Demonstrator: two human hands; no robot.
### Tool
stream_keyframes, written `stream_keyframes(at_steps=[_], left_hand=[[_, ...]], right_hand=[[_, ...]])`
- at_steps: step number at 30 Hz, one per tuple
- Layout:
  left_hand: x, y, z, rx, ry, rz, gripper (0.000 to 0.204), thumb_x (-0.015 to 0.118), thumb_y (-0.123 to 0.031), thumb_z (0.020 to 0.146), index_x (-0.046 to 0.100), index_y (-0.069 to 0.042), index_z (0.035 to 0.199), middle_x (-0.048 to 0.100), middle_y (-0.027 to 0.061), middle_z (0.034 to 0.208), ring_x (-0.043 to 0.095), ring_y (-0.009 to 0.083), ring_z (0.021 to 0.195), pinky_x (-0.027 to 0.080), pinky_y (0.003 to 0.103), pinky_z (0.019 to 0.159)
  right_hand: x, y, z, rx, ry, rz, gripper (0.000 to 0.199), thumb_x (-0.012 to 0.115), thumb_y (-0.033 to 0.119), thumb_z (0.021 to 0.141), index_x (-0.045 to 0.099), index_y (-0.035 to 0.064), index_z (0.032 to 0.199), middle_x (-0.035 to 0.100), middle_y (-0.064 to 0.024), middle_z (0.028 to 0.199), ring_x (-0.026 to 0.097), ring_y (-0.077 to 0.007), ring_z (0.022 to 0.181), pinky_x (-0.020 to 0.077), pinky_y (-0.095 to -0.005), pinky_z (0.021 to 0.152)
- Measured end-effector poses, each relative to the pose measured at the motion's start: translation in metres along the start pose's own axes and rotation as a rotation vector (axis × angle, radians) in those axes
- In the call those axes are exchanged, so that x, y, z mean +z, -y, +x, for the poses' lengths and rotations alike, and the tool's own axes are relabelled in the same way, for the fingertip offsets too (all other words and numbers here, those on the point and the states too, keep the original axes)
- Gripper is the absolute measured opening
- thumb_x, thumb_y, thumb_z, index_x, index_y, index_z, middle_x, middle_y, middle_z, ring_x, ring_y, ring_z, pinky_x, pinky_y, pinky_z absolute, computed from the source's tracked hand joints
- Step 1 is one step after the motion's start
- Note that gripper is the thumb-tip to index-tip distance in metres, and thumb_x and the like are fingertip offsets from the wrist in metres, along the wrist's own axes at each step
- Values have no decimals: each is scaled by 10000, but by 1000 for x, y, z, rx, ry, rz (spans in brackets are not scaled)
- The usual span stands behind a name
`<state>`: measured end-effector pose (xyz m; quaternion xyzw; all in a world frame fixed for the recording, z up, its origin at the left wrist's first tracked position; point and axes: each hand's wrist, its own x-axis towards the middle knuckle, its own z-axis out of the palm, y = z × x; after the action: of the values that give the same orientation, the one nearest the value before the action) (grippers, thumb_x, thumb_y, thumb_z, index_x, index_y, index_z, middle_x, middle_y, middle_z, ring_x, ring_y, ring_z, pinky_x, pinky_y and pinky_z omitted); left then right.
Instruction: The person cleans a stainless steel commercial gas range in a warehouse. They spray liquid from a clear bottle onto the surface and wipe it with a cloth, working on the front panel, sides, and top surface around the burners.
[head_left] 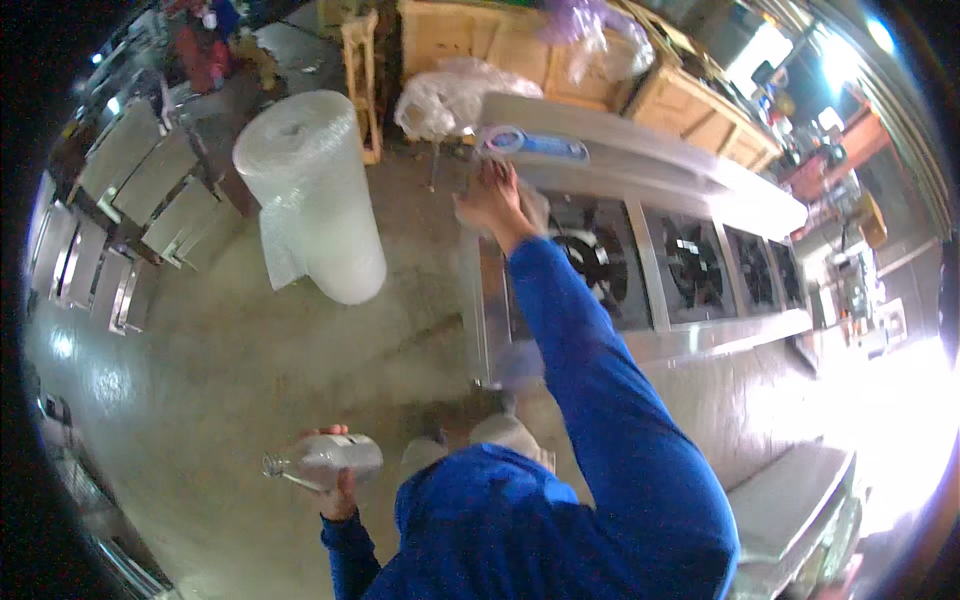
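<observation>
My left hand (342,488) is wrapped around a clear bottle (345,458), which lies sideways with its neck pointing left, out over the floor. At the left end of a stainless steel stove (640,270), my right hand (490,205) is stretched forward with its fingers bent. A pale, blurred patch shows around that hand; I cannot make out what it is. Just beyond the fingers, a blue tape dispenser (545,147) rests on the raised back of the stove. Dark burner wells (690,262) run in a row to the right of my arm.
A big roll of bubble wrap (325,200) stands on the floor (220,380) to the left. Wooden crates (490,35) and bunched clear plastic (460,95) are behind the stove. Metal panels (150,170) stand at far left, and a pale bench (800,500) is at lower right.
</observation>
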<state>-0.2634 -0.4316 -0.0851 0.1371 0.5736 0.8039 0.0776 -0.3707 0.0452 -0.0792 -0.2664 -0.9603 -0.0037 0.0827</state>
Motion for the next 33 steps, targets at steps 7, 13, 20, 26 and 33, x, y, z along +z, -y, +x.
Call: stream_keyframes(at_steps=[7, 13, 20, 26, 33], left_hand=[[3, -4, 11, 36, 133, 24, 851, 860, -435, 680, 391, -86, 1297, 584, 140, 1135, 586, 289, 1079, 481, 459, 953], [6, 0, 19, -37, 189, 8, 800, 841, -349, 696, 400, -75, 1306, 579, 134, 1135, 578, 288, 1099, 459, 479, 996], [6, 0, 50, -67, 368, -6, 816, 800, -327, 714, 353, -86, 1353, 505, 113, 1193, 548, 275, 1125, 443, 499, 1027], [13, -20, 66, 39, 486, 54, 783, 765, -316, 718, 340, -86, 1334, 418, 100, 1237, 542, 276, 1104, 465, 509, 994], [30, -35, 70, 38, 546, -12, 742, 779, -320, 722, 376, -83, 1297, 457, 81, 1194, 571, 278, 1054, 493, 501, 941]], right_hand=[[14, 8, -16, -14, 17, 65, 671, 444, 320, 922, 295, -33, 1472, 256, -211, 1555, 237, -363, 1439, 147, -476, 1183], [-2, 56, -204, -102, -112, 118, 626, 540, 264, 887, 397, -56, 1405, 329, -218, 1500, 346, -363, 1362, 255, -470, 1150], [15, 33, -328, -197, -179, 228, 708, 644, 289, 781, 445, 69, 1423, 415, -140, 1491, 465, -290, 1303, 323, -483, 1099], [-7, -112, -361, 515, -355, 263, 518, 588, 181, 764, 565, 72, 1269, 589, -156, 1246, 502, -388, 1213, 349, -517, 1047], [-16, 33, -348, 20, -428, 165, 676, 592, 251, 759, 473, 142, 1416, 270, -78, 1588, 250, -299, 1456, 140, -571, 1164]])
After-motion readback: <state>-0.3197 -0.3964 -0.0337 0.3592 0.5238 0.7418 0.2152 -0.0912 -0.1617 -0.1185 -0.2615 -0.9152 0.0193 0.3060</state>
